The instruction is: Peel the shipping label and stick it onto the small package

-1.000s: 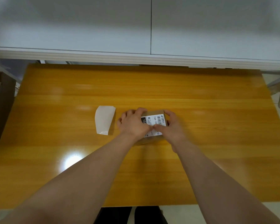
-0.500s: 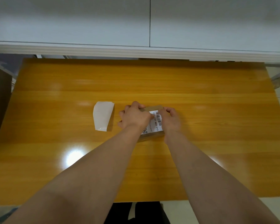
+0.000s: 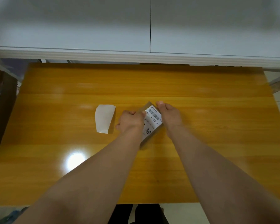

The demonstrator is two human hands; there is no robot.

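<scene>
A small brown package (image 3: pixel 149 137) lies on the wooden table (image 3: pixel 200 143), turned at an angle. A white shipping label (image 3: pixel 152 121) with barcode, numbers and a QR code lies on its top face. My left hand (image 3: pixel 131 121) has its fingers curled round the package's left side, thumb at the label's edge. My right hand (image 3: pixel 170 116) grips the package's right side, with a fingertip at its far corner. The hands hide part of the package.
A curled white backing sheet (image 3: pixel 104 120) lies on the table left of my left hand. A white cabinet (image 3: pixel 136 29) runs along the table's far edge. Brown cardboard (image 3: pixel 0 102) stands off the left side.
Both hands have turned the package so its long side now points away from me at an angle. More of the label shows, including the QR code. The backing sheet has stayed put.
</scene>
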